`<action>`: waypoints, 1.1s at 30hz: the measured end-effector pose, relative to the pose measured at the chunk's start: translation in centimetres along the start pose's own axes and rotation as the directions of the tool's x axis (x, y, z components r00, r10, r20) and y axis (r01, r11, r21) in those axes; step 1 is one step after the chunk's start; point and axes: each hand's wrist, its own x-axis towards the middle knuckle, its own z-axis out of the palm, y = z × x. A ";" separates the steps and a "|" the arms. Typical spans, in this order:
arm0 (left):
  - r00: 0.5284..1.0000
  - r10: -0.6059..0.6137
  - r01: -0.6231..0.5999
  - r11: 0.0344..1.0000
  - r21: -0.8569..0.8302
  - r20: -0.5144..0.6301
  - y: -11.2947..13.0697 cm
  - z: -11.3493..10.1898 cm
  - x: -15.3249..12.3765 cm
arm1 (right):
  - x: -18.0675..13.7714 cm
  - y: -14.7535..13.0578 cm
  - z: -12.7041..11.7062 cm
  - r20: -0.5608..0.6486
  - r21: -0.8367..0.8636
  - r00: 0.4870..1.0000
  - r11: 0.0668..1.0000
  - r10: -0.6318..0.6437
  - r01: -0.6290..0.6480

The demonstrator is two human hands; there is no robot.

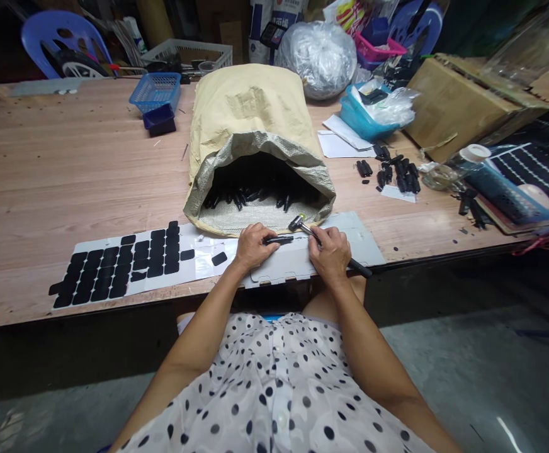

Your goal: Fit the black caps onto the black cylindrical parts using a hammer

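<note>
My left hand (254, 246) grips a slim black cylindrical part (281, 240) and holds it low over a grey-white cardboard sheet (279, 263) at the table's front edge. In my right hand (330, 251) is a small hammer (297, 222). Its metal head lies just beyond the black part, and its black handle points back toward me. Right behind both hands lies a large cream sack (255, 94), its mouth facing me, with many black parts (239, 198) inside. A sheet of black rounded stickers (109, 267) lies to the left.
Several black pieces (400, 173) lie in a pile at the right, near a blue bowl (364, 119) and a cardboard box (454, 107). A blue basket (156, 91) and a small dark blue tray (160, 121) stand behind the sack's left side.
</note>
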 end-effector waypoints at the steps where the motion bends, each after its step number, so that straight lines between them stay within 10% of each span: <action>1: 1.000 0.001 -0.001 1.000 -0.001 0.001 0.0 0.0 0.0 | 0.0 0.0 0.0 0.001 0.005 1.000 1.000 0.005 -0.005; 33: 1.000 0.006 -0.006 1.000 0.003 -0.011 -0.2 0.2 0.0 | 0.0 0.1 0.1 -0.001 0.013 1.000 1.000 0.009 -0.009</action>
